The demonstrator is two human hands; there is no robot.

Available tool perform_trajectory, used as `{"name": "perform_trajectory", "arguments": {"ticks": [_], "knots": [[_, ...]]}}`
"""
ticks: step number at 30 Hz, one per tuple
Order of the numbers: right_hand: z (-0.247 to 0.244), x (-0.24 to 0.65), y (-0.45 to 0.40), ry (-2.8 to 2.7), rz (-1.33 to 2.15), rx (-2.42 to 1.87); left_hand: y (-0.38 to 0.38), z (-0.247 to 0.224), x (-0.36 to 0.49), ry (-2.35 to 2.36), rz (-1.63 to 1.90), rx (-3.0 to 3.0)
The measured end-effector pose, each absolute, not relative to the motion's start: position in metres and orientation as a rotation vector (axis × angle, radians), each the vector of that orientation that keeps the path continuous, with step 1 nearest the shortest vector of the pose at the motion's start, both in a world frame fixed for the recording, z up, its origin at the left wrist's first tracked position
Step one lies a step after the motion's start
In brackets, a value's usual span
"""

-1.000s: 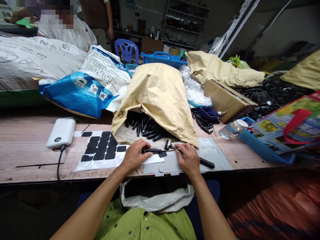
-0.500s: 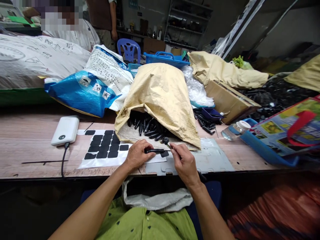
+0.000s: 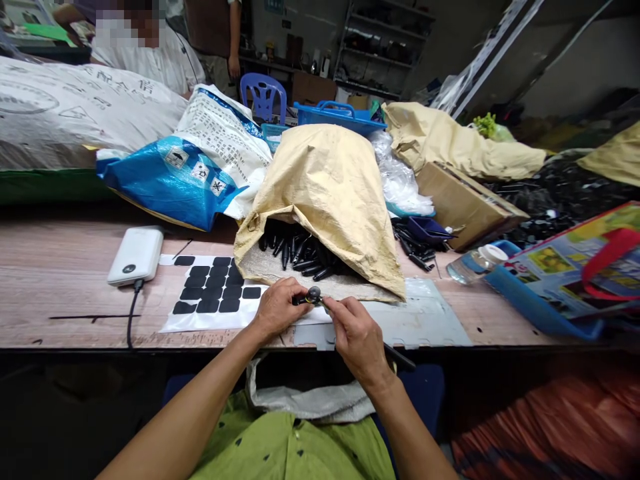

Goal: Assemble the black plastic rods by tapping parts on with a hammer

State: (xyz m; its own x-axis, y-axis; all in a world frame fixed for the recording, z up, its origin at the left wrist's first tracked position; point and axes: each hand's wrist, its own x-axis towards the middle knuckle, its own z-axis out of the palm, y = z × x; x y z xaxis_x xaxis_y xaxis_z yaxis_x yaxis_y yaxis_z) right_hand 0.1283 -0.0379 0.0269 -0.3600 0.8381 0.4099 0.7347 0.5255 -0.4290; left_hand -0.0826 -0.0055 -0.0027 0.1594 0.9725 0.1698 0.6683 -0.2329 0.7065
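Note:
My left hand (image 3: 280, 307) is closed around a slim black pen-shaped piece (image 3: 299, 301), its free end pointing right. My right hand (image 3: 357, 337) pinches a thin tool with a round dark head (image 3: 314, 293); that head overlaps the end of the black piece, and I cannot tell if they touch. A dark handle (image 3: 400, 357) sticks out below my right wrist, perhaps part of the same tool. Just beyond my hands a tan woven sack (image 3: 325, 180) lies with its mouth towards me, several similar black pieces (image 3: 305, 253) inside. Left of my hands is a white sheet with black rounded patches (image 3: 213, 288).
A white power bank (image 3: 135, 255) with a black cable lies on the left. A blue-and-white bag (image 3: 200, 167) stands behind it. To the right are a small bottle (image 3: 475, 263), a cardboard box (image 3: 465, 200) and a blue tray (image 3: 545, 307). Two people are in the background.
My right hand has moved left towards my left hand, bringing the round tool head over the end of the black piece. The view has shifted slightly.

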Motion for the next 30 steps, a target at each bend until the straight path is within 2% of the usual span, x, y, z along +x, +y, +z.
{"name": "perform_trajectory", "arguments": {"ticks": [5,16,30], "knots": [[0.031,0.134,-0.037,-2.127,0.129,-1.313,-0.005,-0.002,-0.082,1.565,0.849,1.959],[0.024,0.148,-0.030,-2.002,0.189,-1.332,-0.007,0.002,-0.082,1.572,0.848,1.974],[-0.012,0.185,0.002,-2.014,-0.130,-1.506,-0.008,0.003,-0.082,1.590,0.827,1.992]]}}
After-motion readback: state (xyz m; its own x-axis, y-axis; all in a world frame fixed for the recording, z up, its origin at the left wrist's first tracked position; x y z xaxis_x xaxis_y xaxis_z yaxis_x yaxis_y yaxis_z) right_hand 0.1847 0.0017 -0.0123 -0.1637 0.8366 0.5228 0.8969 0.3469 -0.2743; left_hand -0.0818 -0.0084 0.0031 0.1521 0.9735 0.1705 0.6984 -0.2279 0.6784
